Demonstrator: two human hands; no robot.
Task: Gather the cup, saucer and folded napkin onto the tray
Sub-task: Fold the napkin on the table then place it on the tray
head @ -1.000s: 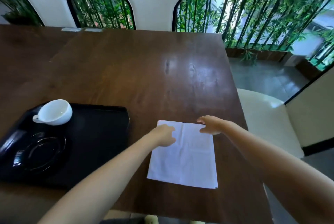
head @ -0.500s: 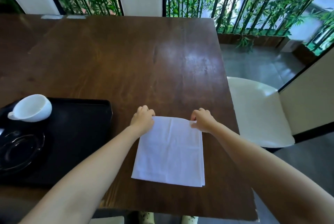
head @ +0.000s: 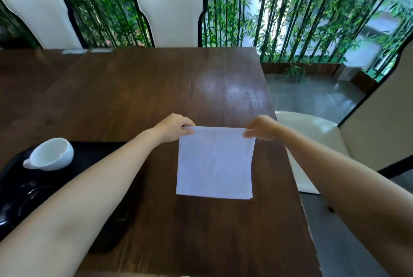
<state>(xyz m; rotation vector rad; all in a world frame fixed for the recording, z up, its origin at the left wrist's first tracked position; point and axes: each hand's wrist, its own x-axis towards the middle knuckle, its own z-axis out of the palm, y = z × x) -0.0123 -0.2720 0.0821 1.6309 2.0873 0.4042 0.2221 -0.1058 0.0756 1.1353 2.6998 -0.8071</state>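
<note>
Over table [head: 134, 88]: both hands pinch napkin [head: 215, 165] corners.

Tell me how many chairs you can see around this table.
3: two white-backed chairs at the table's far side, one cream seat on its right. Others may be out of view.

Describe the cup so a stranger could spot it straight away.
Start at the dark wooden table and look to its near left side, where a black tray sits. The cup lies tipped on its side at the tray's far end, beyond a black saucer. It is the only white, glossy dish there; the napkin is flat cloth.
</note>
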